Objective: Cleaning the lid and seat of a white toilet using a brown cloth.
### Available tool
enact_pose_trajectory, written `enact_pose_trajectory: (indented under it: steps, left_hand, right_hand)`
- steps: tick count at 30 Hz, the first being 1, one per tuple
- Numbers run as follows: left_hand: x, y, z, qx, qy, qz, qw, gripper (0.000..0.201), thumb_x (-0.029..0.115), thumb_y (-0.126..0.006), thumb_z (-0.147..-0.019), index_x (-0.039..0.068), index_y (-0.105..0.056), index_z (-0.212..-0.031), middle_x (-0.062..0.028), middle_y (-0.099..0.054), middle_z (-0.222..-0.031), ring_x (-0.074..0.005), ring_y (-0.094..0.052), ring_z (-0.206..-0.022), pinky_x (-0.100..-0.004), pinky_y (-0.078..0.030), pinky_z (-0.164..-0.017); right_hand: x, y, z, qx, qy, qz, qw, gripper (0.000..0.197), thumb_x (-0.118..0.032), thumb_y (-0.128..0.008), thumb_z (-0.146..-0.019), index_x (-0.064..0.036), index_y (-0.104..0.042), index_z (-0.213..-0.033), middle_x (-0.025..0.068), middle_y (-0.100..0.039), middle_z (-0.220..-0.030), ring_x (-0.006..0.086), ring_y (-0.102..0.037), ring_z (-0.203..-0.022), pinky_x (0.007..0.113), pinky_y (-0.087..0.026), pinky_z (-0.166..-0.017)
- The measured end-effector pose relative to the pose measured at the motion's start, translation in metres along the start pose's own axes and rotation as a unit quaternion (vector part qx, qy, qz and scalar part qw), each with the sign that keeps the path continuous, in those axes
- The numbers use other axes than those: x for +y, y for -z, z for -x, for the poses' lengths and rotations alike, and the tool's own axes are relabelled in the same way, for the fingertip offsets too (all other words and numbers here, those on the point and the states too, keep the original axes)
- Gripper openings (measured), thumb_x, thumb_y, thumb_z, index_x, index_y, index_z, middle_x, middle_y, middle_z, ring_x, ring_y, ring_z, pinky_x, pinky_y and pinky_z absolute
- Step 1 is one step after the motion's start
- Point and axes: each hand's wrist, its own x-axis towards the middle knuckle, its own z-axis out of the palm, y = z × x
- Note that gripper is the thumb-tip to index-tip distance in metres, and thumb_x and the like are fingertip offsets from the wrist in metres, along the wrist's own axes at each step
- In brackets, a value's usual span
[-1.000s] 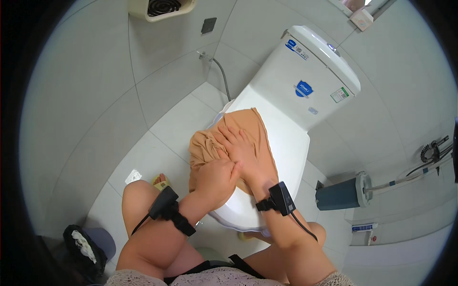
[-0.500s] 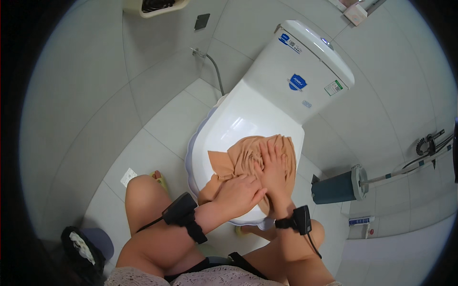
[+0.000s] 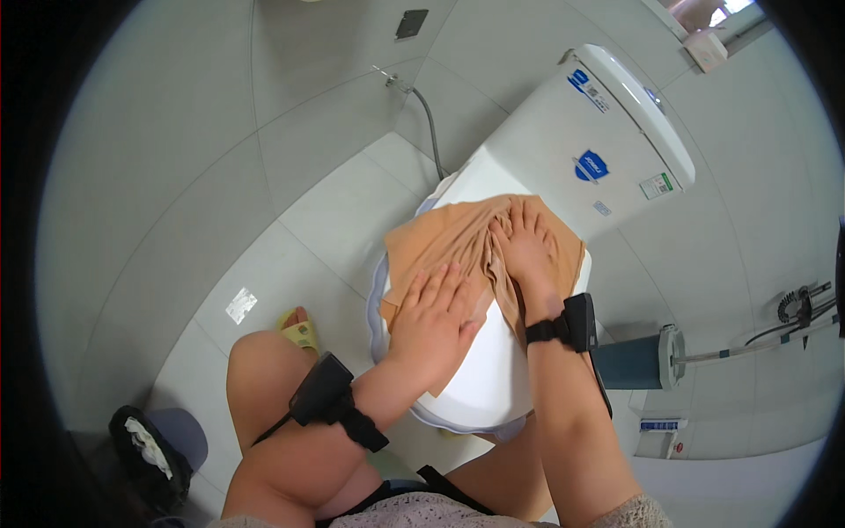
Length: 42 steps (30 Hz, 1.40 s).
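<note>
A thin tan garment, its exact kind unclear, lies spread and wrinkled over the closed white toilet lid. My left hand rests flat on its left side, fingers stretched out. Farther up and to the right, my right hand presses on the cloth with fingers spread, and folds bunch up beside its thumb. Part of the garment is hidden under both hands. A scalloped lavender rim shows around the lid's edge.
Behind the lid stands the white tank with stickers. A grey hose runs down the wall at its left. To the right is a dark teal bucket with a pole; at the lower left, a lined bin. One foot wears a yellow slipper.
The bunched garment is now spread wider, toward the far left and back of the lid. My right hand has moved farther out; my left hand has flattened out. The view has shifted slightly.
</note>
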Motion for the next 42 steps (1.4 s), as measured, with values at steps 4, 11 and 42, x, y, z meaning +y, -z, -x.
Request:
enact_pose_trajectory:
  steps: [4,11,42]
  left_hand:
    - [-0.029,0.007,-0.009,0.043,0.081,-0.018,0.996,0.059,0.032,-0.053,-0.094,-0.001,-0.041,-0.142,-0.0228,-0.034,-0.150,-0.0370,-0.033,-0.139,-0.0482,-0.023,-0.116]
    - [-0.055,0.002,-0.023,0.046,0.287,0.224,0.930,0.066,0.037,-0.049,-0.097,-0.007,-0.032,-0.143,-0.0331,-0.040,-0.141,-0.0457,-0.043,-0.129,-0.0486,-0.034,-0.108]
    - [0.080,-0.064,0.144,-0.006,0.419,0.864,0.279,0.058,0.057,-0.032,-0.100,0.017,-0.040,-0.141,-0.0059,-0.049,-0.140,-0.0225,-0.049,-0.128,-0.0419,-0.043,-0.104]
  right_hand:
    - [-0.056,-0.004,-0.038,-0.011,0.069,-0.010,0.997,0.073,-0.060,-0.040,-0.093,-0.0157,-0.033,-0.151,0.0123,-0.022,-0.160,0.0391,-0.014,-0.147,0.055,-0.006,-0.117]
    - [-0.111,-0.012,-0.057,-0.045,0.157,0.048,0.985,0.051,-0.046,-0.045,-0.088,-0.0080,-0.072,-0.108,0.0181,-0.060,-0.125,0.0338,-0.043,-0.131,0.047,-0.016,-0.117]
    - [-0.084,-0.002,0.252,0.022,0.440,0.063,0.895,0.042,-0.028,-0.064,-0.078,-0.0136,-0.067,-0.117,0.0027,-0.049,-0.142,0.0257,-0.033,-0.140,0.053,-0.022,-0.115]
